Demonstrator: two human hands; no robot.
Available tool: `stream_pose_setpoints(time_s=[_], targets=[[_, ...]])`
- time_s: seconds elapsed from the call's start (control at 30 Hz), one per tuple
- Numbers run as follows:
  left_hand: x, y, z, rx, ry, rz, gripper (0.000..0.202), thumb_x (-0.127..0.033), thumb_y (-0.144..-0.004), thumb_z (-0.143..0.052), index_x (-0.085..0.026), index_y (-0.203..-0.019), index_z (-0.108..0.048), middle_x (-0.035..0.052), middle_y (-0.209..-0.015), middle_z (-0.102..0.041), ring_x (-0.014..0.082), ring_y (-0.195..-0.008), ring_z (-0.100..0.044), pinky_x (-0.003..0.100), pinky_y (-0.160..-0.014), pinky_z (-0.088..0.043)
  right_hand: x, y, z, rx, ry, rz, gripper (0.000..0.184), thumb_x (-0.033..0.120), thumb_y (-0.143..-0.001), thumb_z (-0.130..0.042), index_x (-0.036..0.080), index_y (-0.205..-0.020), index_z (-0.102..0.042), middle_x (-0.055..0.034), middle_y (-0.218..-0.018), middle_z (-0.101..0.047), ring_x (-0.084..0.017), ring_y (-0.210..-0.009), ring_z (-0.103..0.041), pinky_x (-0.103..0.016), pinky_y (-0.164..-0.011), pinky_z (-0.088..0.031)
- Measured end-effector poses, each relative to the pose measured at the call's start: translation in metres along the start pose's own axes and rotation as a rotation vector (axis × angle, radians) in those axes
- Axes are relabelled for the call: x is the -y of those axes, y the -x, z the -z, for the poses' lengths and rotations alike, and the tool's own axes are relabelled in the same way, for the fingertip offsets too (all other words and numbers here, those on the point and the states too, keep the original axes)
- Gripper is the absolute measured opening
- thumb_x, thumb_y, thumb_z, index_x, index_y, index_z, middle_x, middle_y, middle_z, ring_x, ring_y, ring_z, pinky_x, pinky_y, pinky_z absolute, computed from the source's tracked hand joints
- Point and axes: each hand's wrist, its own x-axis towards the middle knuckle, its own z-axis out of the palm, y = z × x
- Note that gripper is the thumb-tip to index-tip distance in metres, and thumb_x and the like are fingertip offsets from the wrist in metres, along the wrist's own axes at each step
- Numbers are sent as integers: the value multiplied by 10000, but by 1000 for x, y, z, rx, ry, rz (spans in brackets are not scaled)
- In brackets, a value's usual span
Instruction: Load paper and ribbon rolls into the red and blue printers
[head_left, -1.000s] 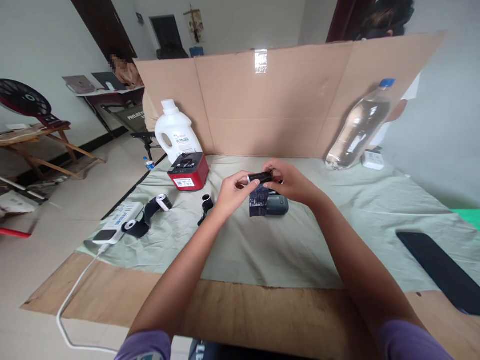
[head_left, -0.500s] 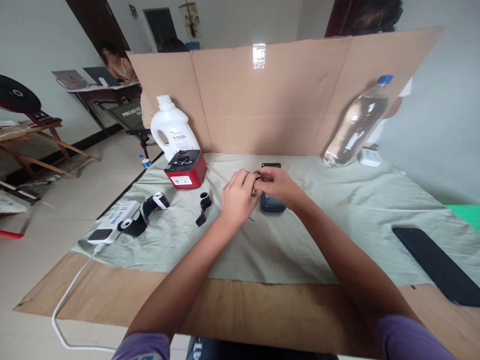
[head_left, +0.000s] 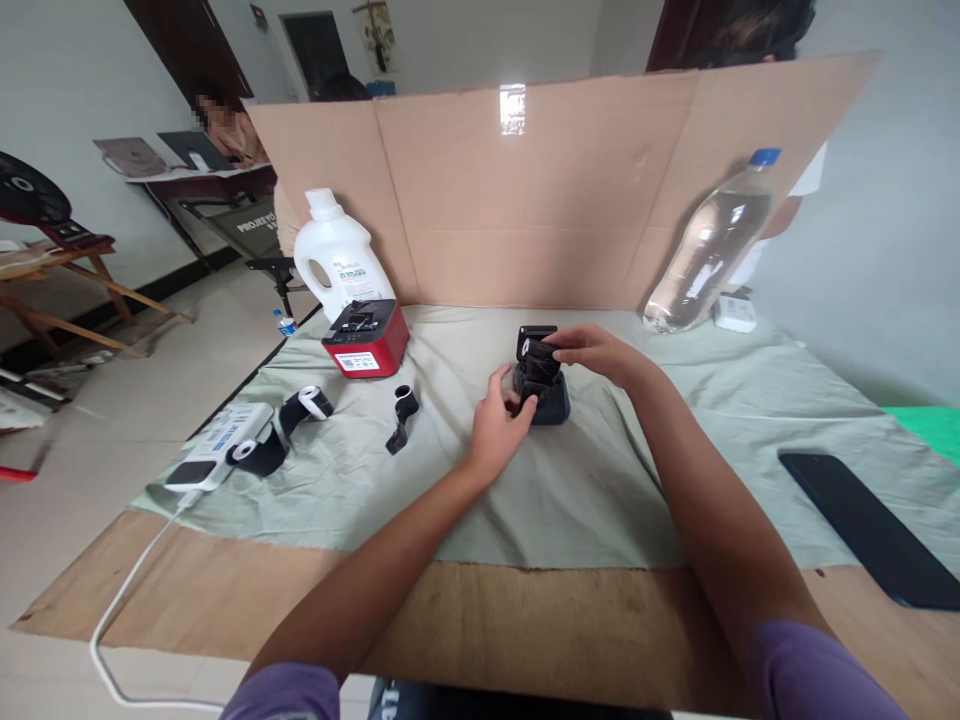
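Note:
Near the middle of the cloth stands a small dark device [head_left: 555, 410] with its lid [head_left: 537, 331] raised at the back. Above it is a roll of black ribbon [head_left: 543, 358] with a white core end, a crumpled black strip hanging below the roll. My right hand [head_left: 596, 354] pinches the roll from the right. My left hand [head_left: 501, 425] closes thumb and fingers on the lower strip, close to the device's left side. The device's inside is mostly hidden by the ribbon.
Left of my hands lie a smaller black ribbon roll [head_left: 403, 415], two joined ribbon rolls [head_left: 259, 455] and a white box [head_left: 225, 440]. A red cube-shaped device [head_left: 367, 345] and a white jug [head_left: 341, 250] stand behind. A water bottle [head_left: 712, 250] leans on the cardboard screen [head_left: 525, 220]; a phone [head_left: 870, 525] lies right.
My hands have moved apart, the left one down and the right one rightward. The black ribbon roll between them now shows above the device. The view has shifted slightly.

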Motion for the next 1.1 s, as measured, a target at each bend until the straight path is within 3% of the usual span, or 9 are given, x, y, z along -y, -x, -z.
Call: stream_pose_setpoints(time_s=[0.2, 0.3, 0.4, 0.57, 0.67, 0.77, 0.9, 1.0, 1.1], targets=[[3, 15, -20, 65, 271, 147, 638, -315, -868, -629, -178, -1426, -352, 16, -797, -724, 147, -741, -678, 260, -737, -509, -35, -18, -6, -95, 451, -1, 301, 104, -790, -575, 182, -1016, -759, -64, -991, -759, -220, -912, -668, -370, -886, -505], [4, 19, -23, 63, 177, 177, 608, -354, -845, -661, -187, -1366, -396, -23, -708, -682, 140, -662, -643, 248, -676, -469, -44, -25, -13, -103, 574, 21, 343, 101, -820, -549, 191, -1088, -743, -72, -1058, -748, -217, -954, -667, -338, -896, -497], [3, 19, -19, 64, 22, 200, 435, -390, -833, -668, -200, -1179, -483, -72, -581, -582, 131, -566, -565, 240, -597, -388, -47, -27, -22, -104, 688, 31, 361, 92, -821, -546, 174, -1118, -734, -106, -1127, -721, -237, -1023, -651, -344, -934, -476], [4, 18, -17, 100, -147, 191, 290, -380, -832, -664, -224, -999, -487, -62, -596, -592, 153, -604, -582, 254, -597, -347, -49, -23, -37, -168, 840, -31, 292, 119, -810, -590, 146, -1070, -721, -171, -1178, -610, -298, -1090, -572, -415, -982, -433], [5, 19, -17, 126, -234, 182, 303, -401, -834, -669, -235, -1005, -481, -31, -660, -656, 190, -677, -636, 271, -624, -357, -49, -22, -40, -316, 841, -84, 345, 210, -774, -670, 122, -1107, -651, -193, -1172, -553, -337, -1104, -527, -444, -949, -443], [5, 20, -16, 125, -308, 174, 323, -424, -842, -670, -237, -1019, -475, 10, -750, -716, 232, -770, -678, 296, -665, -382, -51, -26, -37, -471, 771, 6, 495, 252, -798, -650, 99, -1255, -539, -203, -1237, -545, -341, -1155, -501, -472, -1003, -409], [6, 20, -14, 115, -273, 162, 279, -367, -849, -670, -243, -1001, -472, 27, -835, -752, 233, -810, -692, 298, -682, -396, -57, -33, -28, -462, 577, 117, 488, 210, -859, -538, 140, -1340, -497, -158, -1268, -589, -252, -991, -595, -426, -972, -447], [7, 19, -14, 109, -215, 168, 275, -353, -845, -671, -247, -1015, -483, 13, -857, -759, 206, -761, -680, 282, -654, -385, -58, -33, -23, -450, 523, 160, 375, 190, -838, -551, 138, -1204, -614, -124, -1149, -634, -200, -829, -618, -380, -899, -482], [7, 18, -14, 104, -285, 171, 283, -415, -832, -681, -244, -1010, -544, -2, -751, -729, 211, -726, -661, 281, -635, -367, -53, -29, -17, -403, 534, 185, 291, 167, -792, -608, 144, -1074, -677, -91, -1065, -644, -182, -802, -629, -350, -866, -485]])
